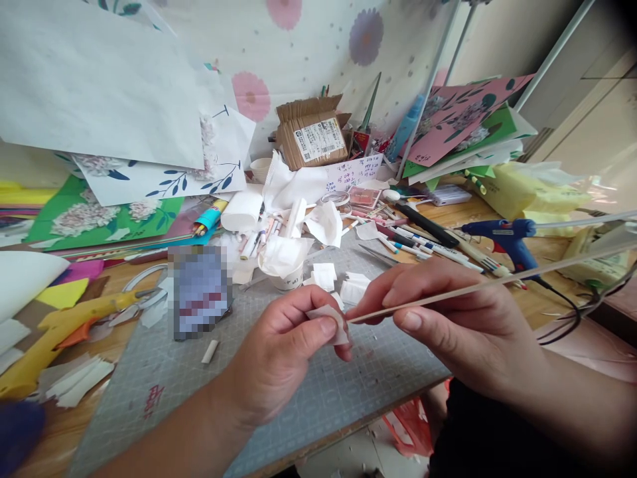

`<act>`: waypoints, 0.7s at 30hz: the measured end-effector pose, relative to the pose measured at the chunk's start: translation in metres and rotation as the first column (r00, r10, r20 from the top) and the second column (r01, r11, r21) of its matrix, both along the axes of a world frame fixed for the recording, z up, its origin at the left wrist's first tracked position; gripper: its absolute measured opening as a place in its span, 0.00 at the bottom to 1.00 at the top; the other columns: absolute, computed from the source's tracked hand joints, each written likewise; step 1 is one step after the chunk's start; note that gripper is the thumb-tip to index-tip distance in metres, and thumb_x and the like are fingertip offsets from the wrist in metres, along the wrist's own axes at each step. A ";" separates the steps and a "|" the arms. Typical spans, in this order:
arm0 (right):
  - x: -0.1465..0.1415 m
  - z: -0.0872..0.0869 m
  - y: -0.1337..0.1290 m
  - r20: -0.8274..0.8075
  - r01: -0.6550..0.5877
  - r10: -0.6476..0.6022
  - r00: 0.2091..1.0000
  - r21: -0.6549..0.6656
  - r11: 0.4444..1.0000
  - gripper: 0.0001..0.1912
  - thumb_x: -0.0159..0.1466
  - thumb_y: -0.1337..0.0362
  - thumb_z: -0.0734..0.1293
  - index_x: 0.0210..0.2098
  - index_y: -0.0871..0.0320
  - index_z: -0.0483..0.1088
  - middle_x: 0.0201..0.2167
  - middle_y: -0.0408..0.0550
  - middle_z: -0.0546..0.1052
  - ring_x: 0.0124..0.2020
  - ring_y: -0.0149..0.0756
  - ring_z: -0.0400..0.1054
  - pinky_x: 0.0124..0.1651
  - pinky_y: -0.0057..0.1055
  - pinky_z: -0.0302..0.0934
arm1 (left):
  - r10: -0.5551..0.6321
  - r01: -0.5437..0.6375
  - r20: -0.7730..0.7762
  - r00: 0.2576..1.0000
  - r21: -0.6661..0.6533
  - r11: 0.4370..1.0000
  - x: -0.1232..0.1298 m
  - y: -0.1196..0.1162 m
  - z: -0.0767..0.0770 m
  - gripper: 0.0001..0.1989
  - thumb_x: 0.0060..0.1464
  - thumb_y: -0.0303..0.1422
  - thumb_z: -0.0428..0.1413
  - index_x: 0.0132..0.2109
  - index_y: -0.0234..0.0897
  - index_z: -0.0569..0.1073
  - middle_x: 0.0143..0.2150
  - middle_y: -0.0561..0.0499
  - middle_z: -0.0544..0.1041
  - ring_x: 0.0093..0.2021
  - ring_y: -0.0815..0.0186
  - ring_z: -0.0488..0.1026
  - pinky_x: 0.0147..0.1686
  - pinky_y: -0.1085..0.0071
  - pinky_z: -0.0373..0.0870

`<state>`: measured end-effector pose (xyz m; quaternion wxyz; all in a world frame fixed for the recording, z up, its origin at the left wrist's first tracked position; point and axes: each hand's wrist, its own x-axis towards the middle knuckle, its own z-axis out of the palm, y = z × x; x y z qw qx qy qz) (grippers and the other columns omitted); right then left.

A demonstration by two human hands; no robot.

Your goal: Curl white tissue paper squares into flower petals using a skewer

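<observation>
Between the thumb and fingers of my left hand (286, 352) is a small piece of white paper (329, 318), bent over the fingertips. My right hand (458, 318) pinches a long, thin, pale stick (438, 292). The stick's near end touches or nearly touches the paper's edge, and its other end runs off past the right side. Both hands are above a grey cutting mat (199, 411). Just behind them lie small folded white paper pieces (323, 275) and a paper cup (281, 272) with white tissue in it.
A blue glue gun (512, 239) with a black cord lies at right; a yellow glue gun (74, 325) lies at left. Pens (408, 242), tweezers (378, 255) and a cardboard box (311, 136) are behind. A pixelated object (199, 292) stands on the mat, near a small white roll (210, 352).
</observation>
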<state>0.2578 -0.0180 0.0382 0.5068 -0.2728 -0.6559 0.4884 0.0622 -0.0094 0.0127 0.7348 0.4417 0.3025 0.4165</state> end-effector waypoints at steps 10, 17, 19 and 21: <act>-0.004 -0.001 -0.001 -0.028 -0.030 0.030 0.999 0.004 1.000 0.06 0.65 0.67 0.67 0.39 0.50 0.74 0.36 0.46 0.81 0.40 0.37 0.76 0.40 0.31 0.71 | -0.022 0.030 0.091 0.996 -0.084 0.996 0.000 -0.001 0.002 0.06 0.48 0.30 0.62 0.28 0.34 0.74 0.23 0.52 0.76 0.27 0.68 0.72 0.28 0.75 0.69; -0.004 -0.001 -0.001 -0.008 -0.012 0.012 1.000 0.039 0.999 0.03 0.65 0.66 0.67 0.38 0.52 0.74 0.35 0.47 0.81 0.39 0.37 0.77 0.39 0.31 0.72 | -0.038 0.049 0.107 0.993 -0.104 0.993 0.000 0.001 -0.002 0.05 0.49 0.29 0.62 0.28 0.34 0.73 0.23 0.53 0.75 0.26 0.69 0.71 0.30 0.74 0.70; -0.003 -0.002 -0.001 0.004 -0.026 0.026 1.000 0.075 0.997 0.04 0.65 0.67 0.67 0.39 0.53 0.74 0.35 0.47 0.81 0.40 0.37 0.76 0.40 0.30 0.72 | -0.045 0.057 0.121 0.992 -0.098 0.994 0.000 0.001 -0.002 0.06 0.49 0.30 0.62 0.29 0.34 0.73 0.23 0.52 0.75 0.27 0.69 0.71 0.30 0.75 0.69; -0.002 -0.003 -0.001 0.013 -0.040 0.039 0.999 0.109 0.993 0.04 0.65 0.68 0.67 0.40 0.55 0.73 0.35 0.48 0.81 0.41 0.37 0.76 0.40 0.29 0.72 | -0.048 0.061 0.134 0.990 -0.091 0.994 0.000 0.001 -0.002 0.06 0.49 0.30 0.62 0.29 0.33 0.73 0.23 0.52 0.75 0.27 0.69 0.71 0.29 0.76 0.69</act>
